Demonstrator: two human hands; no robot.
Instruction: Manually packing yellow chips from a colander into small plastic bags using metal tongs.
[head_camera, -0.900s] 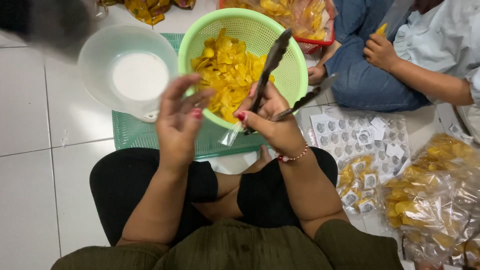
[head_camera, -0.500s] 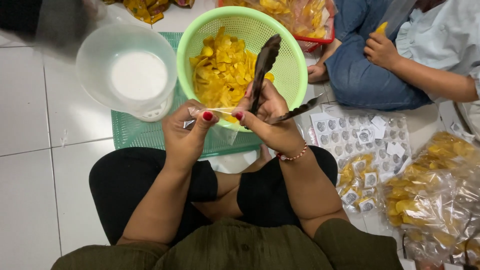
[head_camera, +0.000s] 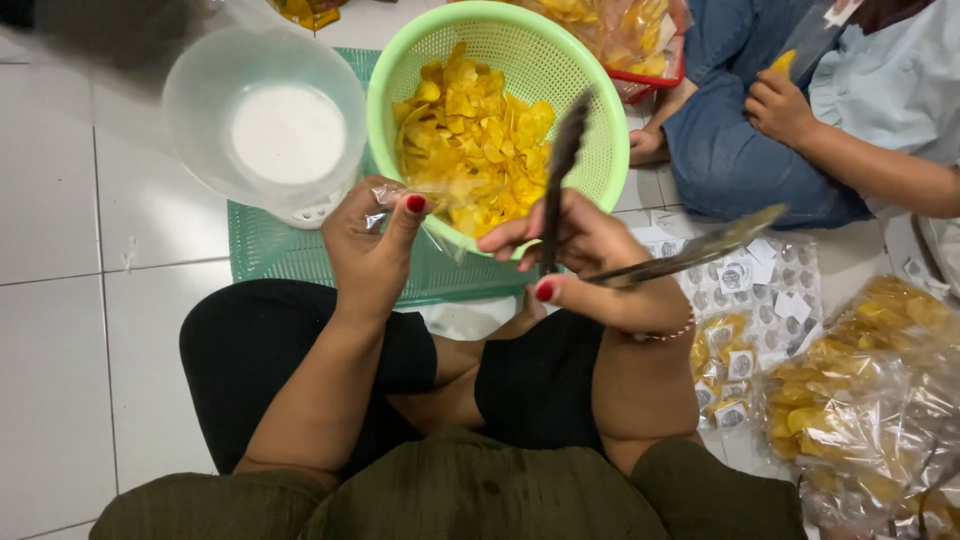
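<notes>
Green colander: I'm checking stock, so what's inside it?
The green colander holds yellow chips. The tongs and right hand cover some; the depth of the pile cannot be seen.

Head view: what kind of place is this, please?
Probably a home or small workshop floor where chips are packed: white floor tiles, a green basket of yellow chips, and filled clear bags nearby.

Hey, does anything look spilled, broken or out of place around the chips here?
Nothing stands out. The chips sit inside the green basket, none on the floor tiles. The left hand holds a clear bag at the basket's rim, and the right hand grips tongs.
</notes>
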